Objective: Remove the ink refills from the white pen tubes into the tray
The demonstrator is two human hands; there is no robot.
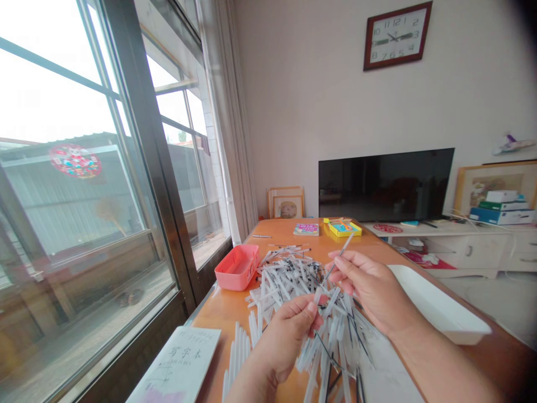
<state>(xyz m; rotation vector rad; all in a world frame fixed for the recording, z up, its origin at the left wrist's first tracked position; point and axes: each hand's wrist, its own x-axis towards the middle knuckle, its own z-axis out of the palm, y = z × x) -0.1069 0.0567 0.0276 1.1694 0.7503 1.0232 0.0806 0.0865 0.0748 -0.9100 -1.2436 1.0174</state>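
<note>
My left hand [293, 324] is closed, thumb against fingers, round a whitish translucent plastic tube [318, 295] that pokes up from the grip. My right hand [363, 280] pinches a thin grey stick [344, 245], slanting up to the right, its lower end pointing toward the left hand. Both hands are above a big loose pile of translucent tubes [283, 285], many with small black parts. Thin black strips [354, 327] lie among them. To the left of my left forearm, several tubes [238, 352] lie side by side.
A pink plastic basket [238, 268] stands left of the pile, and a white tray [440, 305] right of it. A writing booklet [180, 358] lies at the near left. A small book [306, 229] and a yellow box [344, 228] sit at the table's [277, 228] far end.
</note>
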